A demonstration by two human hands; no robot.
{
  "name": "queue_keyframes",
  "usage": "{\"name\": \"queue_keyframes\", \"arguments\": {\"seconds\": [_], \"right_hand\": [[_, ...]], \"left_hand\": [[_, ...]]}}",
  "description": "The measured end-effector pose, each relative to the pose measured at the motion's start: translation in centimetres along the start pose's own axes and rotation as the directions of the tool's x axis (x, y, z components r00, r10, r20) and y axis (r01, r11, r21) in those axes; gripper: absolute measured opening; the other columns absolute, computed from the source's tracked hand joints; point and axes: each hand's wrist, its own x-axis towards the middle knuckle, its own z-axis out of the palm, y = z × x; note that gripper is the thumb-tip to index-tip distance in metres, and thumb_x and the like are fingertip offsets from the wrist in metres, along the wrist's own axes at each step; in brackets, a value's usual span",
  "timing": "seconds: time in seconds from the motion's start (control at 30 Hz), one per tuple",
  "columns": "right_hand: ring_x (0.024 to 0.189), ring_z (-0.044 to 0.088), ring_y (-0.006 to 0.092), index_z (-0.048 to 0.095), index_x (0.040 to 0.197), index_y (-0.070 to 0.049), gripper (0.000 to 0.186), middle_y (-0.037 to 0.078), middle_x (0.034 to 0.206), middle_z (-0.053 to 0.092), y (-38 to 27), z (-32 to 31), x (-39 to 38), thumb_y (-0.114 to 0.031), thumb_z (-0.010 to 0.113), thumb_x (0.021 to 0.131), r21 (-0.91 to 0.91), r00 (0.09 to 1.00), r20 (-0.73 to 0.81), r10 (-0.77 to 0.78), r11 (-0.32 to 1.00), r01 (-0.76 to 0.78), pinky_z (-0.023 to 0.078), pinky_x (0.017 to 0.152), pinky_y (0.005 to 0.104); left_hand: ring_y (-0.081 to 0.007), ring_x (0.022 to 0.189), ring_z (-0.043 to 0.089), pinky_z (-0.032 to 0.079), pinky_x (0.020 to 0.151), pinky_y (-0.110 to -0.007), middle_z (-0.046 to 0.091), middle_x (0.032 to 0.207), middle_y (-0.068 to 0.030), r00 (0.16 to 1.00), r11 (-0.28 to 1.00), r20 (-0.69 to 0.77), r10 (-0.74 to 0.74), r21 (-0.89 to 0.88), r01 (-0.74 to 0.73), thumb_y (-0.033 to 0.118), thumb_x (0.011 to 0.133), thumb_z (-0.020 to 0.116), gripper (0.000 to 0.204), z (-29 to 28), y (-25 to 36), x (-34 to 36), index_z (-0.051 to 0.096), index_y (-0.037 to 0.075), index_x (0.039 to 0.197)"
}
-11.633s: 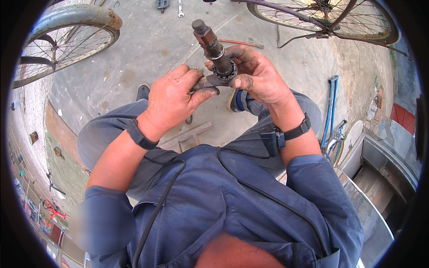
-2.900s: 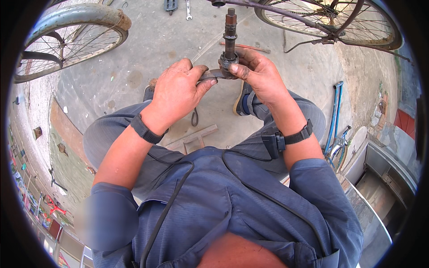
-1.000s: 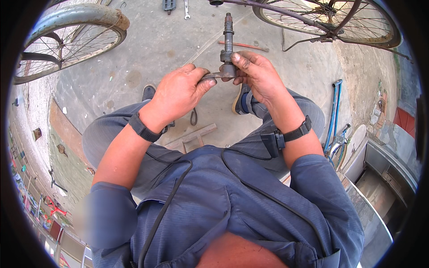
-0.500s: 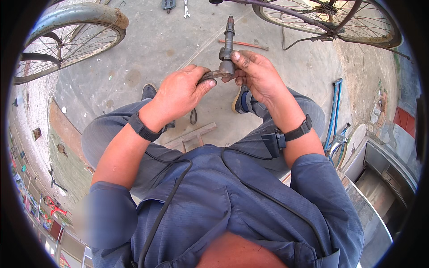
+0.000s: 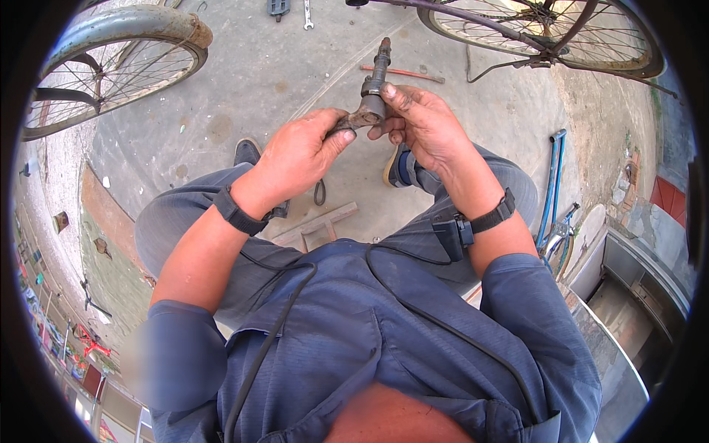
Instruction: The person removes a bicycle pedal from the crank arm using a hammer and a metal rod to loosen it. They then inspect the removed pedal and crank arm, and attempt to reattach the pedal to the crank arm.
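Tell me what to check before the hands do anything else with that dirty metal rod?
1. Right hand has a firm hold on the metal rod: ok, fingers wrap its lower end.
2. Left hand grips the flat tool at the rod's thick collar: ok.
3. Tool seated squarely on the collar: cannot tell, fingers hide it.
4. Rod's top end free of the bicycle wheel: ok, apart.
5. Concrete floor below free of parts to trip on: not ok, a red bar lies there.

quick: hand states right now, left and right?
Left hand: closed on a small tool set against the axle.
Right hand: grip closed around the axle's lower end.
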Motion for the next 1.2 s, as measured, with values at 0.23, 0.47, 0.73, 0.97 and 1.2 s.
{"name": "queue_keyframes", "arguments": {"seconds": [0.23,0.47,0.73,0.97,1.2], "right_hand": [[0.077,0.07,0.0164,0.065,0.107,0.0,0.041,0.01,0.096,0.072,0.14,0.0,-0.02,-0.04,0.067,0.097,0.013,1.0,-0.007,0.021,1.0,-0.02,0.041,0.058,0.0238],[0.077,0.07,0.0158,0.065,0.108,-0.001,0.04,0.008,0.095,0.072,0.22,-0.06,0.07,-0.039,0.068,0.097,0.018,1.0,0.008,0.027,0.999,-0.027,0.04,0.059,0.0234],[0.079,0.069,0.0148,0.067,0.111,-0.002,0.039,0.008,0.096,0.072,0.22,-0.13,0.02,-0.039,0.069,0.096,0.011,0.999,0.046,0.012,1.0,-0.013,0.04,0.06,0.0232],[0.081,0.07,0.0165,0.064,0.116,-0.004,0.039,0.007,0.095,0.072,0.26,-0.34,0.11,-0.037,0.07,0.096,0.012,0.998,0.068,0.008,1.0,-0.009,0.041,0.059,0.0233],[0.08,0.07,0.0149,0.068,0.112,-0.003,0.039,0.007,0.098,0.073,0.34,-0.33,0.09,-0.038,0.069,0.096,-0.007,0.998,0.064,-0.004,1.0,0.004,0.04,0.059,0.0232]], "left_hand": [[-0.0392,0.083,0.063,0.048,0.072,-0.046,0.062,0.088,-0.019,0.998,0.998,0.03,-0.048,-0.034,0.049,0.027,0.1,0.059,0.029,-0.21,0.19,0.06,0.062,0.0,0.112],[-0.0388,0.084,0.063,0.048,0.073,-0.046,0.063,0.089,-0.0179,0.999,0.999,0.028,-0.034,-0.011,0.034,0.026,0.099,0.06,0.028,-0.25,0.16,0.1,0.063,0.001,0.111],[-0.0375,0.085,0.064,0.049,0.073,-0.045,0.065,0.092,-0.0163,1.0,1.0,0.009,-0.011,0.011,0.011,0.025,0.098,0.063,0.025,-0.15,-0.05,0.09,0.065,0.003,0.11],[-0.037,0.086,0.064,0.05,0.073,-0.045,0.065,0.092,-0.0157,1.0,1.0,-0.002,0.005,0.027,-0.004,0.025,0.097,0.063,0.024,-0.11,-0.09,0.07,0.065,0.004,0.11],[-0.037,0.087,0.064,0.05,0.074,-0.045,0.065,0.093,-0.0158,1.0,0.999,0.001,0.017,0.034,-0.017,0.025,0.097,0.064,0.025,-0.03,-0.32,0.16,0.065,0.004,0.11]]}}
